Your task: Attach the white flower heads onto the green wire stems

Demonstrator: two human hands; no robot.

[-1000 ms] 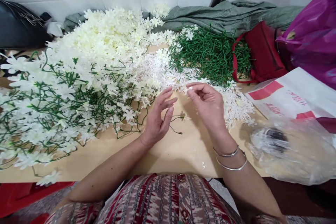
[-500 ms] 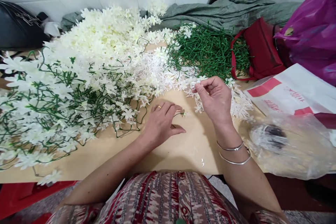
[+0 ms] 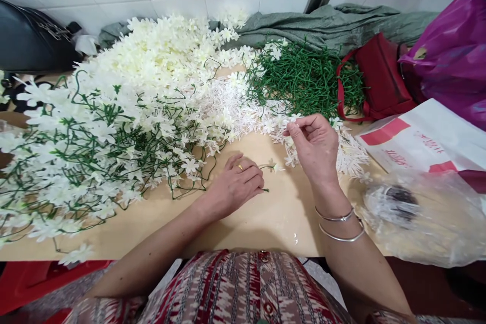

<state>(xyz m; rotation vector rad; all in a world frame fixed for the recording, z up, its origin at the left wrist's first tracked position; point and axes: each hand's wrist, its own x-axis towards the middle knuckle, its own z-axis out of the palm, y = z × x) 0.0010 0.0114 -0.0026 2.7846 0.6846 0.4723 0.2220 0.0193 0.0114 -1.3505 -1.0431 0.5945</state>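
My left hand (image 3: 237, 185) lies on the tan table (image 3: 266, 217), fingers closed around a thin green stem (image 3: 266, 166) whose small white flower tip pokes out to the right. My right hand (image 3: 315, 144) is raised just right of it, thumb and forefinger pinching a small white flower piece (image 3: 292, 119) at the edge of a heap of white plastic flower centres (image 3: 235, 106). Two silver bangles sit on my right wrist.
A big pile of cream flowers on green stems (image 3: 114, 121) covers the left. Bare green stems (image 3: 304, 78) lie at the back with a red bag (image 3: 379, 76), grey cloth and magenta bag (image 3: 451, 50). A clear plastic bag (image 3: 421, 212) and white bag (image 3: 425, 136) sit right.
My left hand dropped from an open raised pose onto the table and closed on the green stem. My right hand moved back to the white pile and pinched a flower piece.
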